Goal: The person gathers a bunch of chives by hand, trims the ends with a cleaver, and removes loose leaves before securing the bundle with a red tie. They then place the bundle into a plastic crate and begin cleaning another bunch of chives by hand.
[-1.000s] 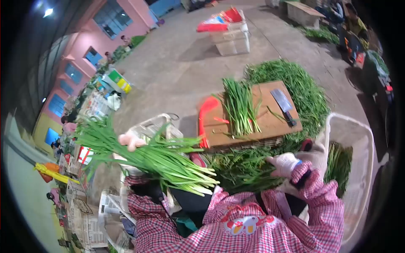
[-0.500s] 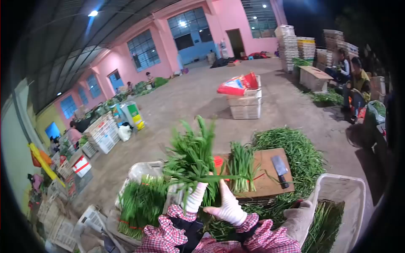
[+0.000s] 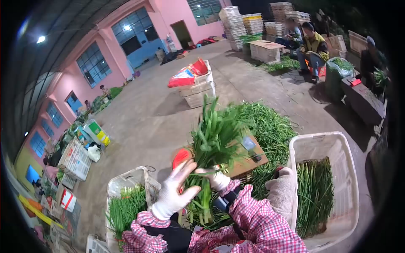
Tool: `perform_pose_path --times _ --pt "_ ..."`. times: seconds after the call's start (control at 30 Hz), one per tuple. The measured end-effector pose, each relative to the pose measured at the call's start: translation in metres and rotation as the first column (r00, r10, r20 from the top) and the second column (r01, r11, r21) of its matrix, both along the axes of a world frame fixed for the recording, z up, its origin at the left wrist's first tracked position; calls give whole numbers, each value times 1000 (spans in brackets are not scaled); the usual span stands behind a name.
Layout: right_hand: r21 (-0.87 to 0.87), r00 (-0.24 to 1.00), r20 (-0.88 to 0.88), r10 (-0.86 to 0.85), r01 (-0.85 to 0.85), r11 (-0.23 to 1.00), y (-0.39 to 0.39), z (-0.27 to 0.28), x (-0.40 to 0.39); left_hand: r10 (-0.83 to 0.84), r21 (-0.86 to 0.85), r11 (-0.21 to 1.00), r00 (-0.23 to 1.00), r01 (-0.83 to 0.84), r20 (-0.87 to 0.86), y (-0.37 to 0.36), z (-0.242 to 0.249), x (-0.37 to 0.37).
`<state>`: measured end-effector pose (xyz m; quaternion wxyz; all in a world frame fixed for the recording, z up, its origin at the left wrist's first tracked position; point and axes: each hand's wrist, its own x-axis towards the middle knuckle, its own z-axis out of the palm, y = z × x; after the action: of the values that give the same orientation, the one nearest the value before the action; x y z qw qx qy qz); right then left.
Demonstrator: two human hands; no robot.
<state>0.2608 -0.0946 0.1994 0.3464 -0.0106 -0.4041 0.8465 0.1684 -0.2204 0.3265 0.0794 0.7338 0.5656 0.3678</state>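
Observation:
A leafy green bunch stands upright in front of me, its lower stems hanging below my hands. My right hand, in a white glove, is wrapped round the stems. The gloved left hand lies beside the bunch with fingers spread and thumb apart. Behind the leaves is a wooden board, partly hidden, with a knife on it. Something red shows just beyond my left hand.
Crates of greens stand at left and right. Loose greens heap around the board. Further off are a crate with red bags, stacked crates and seated people, one in a yellow vest.
The view has swung to the right. The bunch now stands in front of the board, hiding more of it. My right hand has closed round the stems, and my left hand has opened beside them.

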Motion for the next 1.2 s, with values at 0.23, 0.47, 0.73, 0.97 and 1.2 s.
perform_pose_path --times 0.23,0.47,0.73,0.97,1.2 --pt "-212 938 -85 337 -348 913 16 0 5 204 -281 959 771 -34 604 -14 -18 -72" --pt "58 802 89 591 -596 801 -4 -11 -46 276 -463 882 695 92 664 5 -85 -105" --pt "285 774 278 569 -632 720 -25 -24 -50 244 -230 762 59 606 968 -8 -71 -115" --pt "117 688 570 449 -609 785 4 -117 22 132 -132 991 -36 -21 991 -47 -58 -159" --pt "110 704 706 80 -221 969 3 -118 80 66 -55 954 27 -294 997 -70 -67 -176"
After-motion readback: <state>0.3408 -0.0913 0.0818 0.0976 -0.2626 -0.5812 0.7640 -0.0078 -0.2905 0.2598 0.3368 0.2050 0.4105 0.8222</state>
